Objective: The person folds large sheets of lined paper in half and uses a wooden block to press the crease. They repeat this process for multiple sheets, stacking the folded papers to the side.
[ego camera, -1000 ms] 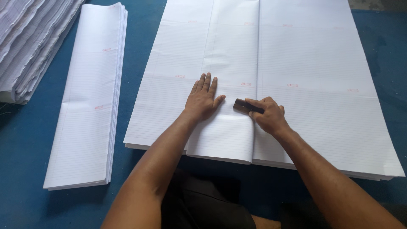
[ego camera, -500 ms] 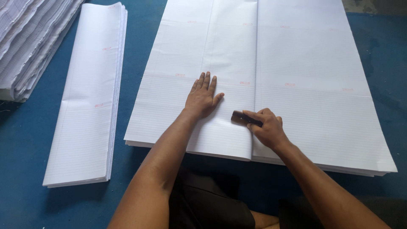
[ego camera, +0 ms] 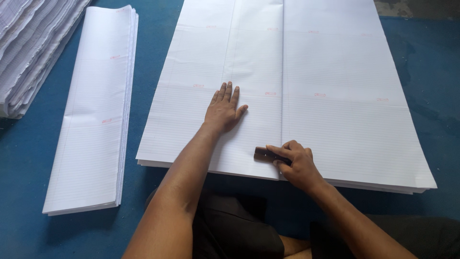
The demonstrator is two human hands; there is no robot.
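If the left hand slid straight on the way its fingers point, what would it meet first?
Nothing, it seems: ahead of the left hand lies only more of the flat paper sheet, up to the picture's top edge.

Matt white ruled paper sheets (ego camera: 335, 120) on blue cloth (ego camera: 143, 72).

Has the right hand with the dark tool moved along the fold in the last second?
Yes. The right hand, holding the dark tool, has slid down the fold toward the near edge of the ruled paper stack; the left hand stays flat.
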